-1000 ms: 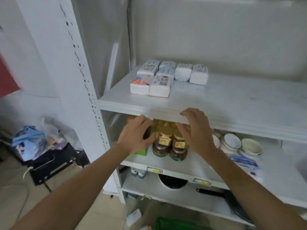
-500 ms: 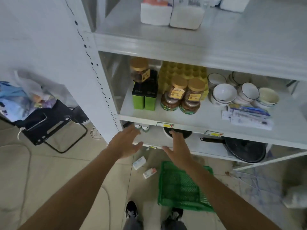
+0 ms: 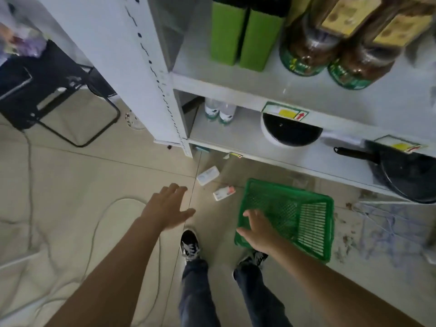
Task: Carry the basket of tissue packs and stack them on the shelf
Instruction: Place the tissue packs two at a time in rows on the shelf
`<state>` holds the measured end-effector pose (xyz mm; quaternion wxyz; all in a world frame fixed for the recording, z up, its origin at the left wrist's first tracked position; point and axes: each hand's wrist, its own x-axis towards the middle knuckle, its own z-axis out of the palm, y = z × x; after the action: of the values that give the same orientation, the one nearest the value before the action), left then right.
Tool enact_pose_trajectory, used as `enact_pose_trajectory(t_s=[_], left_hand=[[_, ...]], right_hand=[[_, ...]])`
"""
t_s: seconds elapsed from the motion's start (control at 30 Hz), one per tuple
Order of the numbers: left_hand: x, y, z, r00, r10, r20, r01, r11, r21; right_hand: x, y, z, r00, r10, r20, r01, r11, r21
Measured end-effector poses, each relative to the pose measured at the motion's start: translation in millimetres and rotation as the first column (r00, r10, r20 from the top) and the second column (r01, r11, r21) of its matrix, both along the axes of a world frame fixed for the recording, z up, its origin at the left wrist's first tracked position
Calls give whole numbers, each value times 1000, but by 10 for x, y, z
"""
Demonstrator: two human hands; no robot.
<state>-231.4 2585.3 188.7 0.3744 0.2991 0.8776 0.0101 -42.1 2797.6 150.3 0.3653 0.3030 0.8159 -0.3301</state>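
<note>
Both hands are spread wide with nothing in them as the person bends toward the floor. The left hand (image 3: 168,208) hangs palm-down over bare tile, fingers pointing toward two small white tissue packs. The right hand (image 3: 258,230) reaches over the near rim of the green plastic mesh basket (image 3: 304,215); I cannot tell if it touches.

The basket sits on the beige tiled floor (image 3: 82,175) by the person's black sneakers (image 3: 190,244) and looks empty. One pack with an orange end (image 3: 223,193) lies just left of it; a plainer white pack (image 3: 208,175) lies a little beyond, near the foot of the white metal shelf unit (image 3: 236,140).

To my eye this is the gathering-up step. The next move calls for closing a hand around each stray pack and lifting them up to the shelf.
</note>
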Motion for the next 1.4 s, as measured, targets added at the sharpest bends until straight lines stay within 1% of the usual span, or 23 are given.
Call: enact_pose_trajectory(t_s=[0.07, 0.23, 0.33, 0.43, 0.5, 0.6, 0.67, 0.77, 0.8, 0.83, 0.9, 0.97, 1.03, 1.13, 1.23, 1.3, 1.4], left_hand=[[-46, 7, -358, 1000, 28, 14, -28, 1000, 2], [-147, 76, -1412, 980, 172, 99, -173, 985, 5], [-195, 146, -2081, 956, 255, 147, -260, 965, 16], [-224, 197, -2725, 933, 303, 194, -311, 950, 10], [-242, 224, -3164, 922, 322, 216, -328, 945, -6], [-279, 250, -3757, 884, 392, 254, -404, 915, -7], [-268, 311, -4084, 850, 448, 278, -469, 883, 10], [-285, 382, -4567, 793, 540, 282, -572, 819, 41], [-299, 427, -4695, 768, 574, 286, -610, 790, 52], [-325, 470, -4802, 745, 604, 283, -642, 764, 60], [-397, 560, -5038, 723, 645, 248, -680, 727, 95], [-486, 659, -5186, 724, 657, 209, -688, 711, 150], [-557, 766, -5304, 758, 627, 183, -653, 725, 221], [-607, 954, -5474, 816, 560, 145, -577, 773, 264], [-511, 1118, -5580, 829, 552, 94, -554, 784, 280], [-386, 1159, -5588, 833, 553, -25, -521, 799, 301], [-96, 1042, -5566, 859, 442, -258, -378, 888, 262]], right_hand=[[-44, -73, -358, 999, -31, 30, 32, 999, -36], [-136, -299, -1364, 994, -93, 58, 99, 988, -122], [-214, -377, -1986, 972, -209, 104, 224, 959, -172], [-338, -370, -2557, 916, -375, 142, 396, 902, -170], [-450, -309, -2921, 864, -481, 152, 501, 853, -149], [-635, -192, -3498, 779, -604, 168, 624, 772, -119], [-703, -108, -3844, 760, -640, 113, 649, 758, -75], [-793, -94, -4324, 814, -577, -70, 581, 812, 64], [-816, -98, -4444, 805, -584, -107, 593, 799, 102], [-851, -113, -4527, 766, -629, -131, 642, 759, 109], [-943, -134, -4699, 604, -787, -126, 797, 601, 63], [-1024, -139, -4824, 449, -891, -60, 893, 449, 24], [-1050, -109, -4942, 365, -931, 24, 931, 365, 4], [-1049, -59, -5042, 308, -949, 61, 951, 308, -17], [-999, -4, -5101, 279, -956, 86, 959, 273, -72], [-948, 42, -5120, 256, -964, 75, 964, 249, -89], [-874, 89, -5075, 244, -968, 56, 969, 242, -47]])
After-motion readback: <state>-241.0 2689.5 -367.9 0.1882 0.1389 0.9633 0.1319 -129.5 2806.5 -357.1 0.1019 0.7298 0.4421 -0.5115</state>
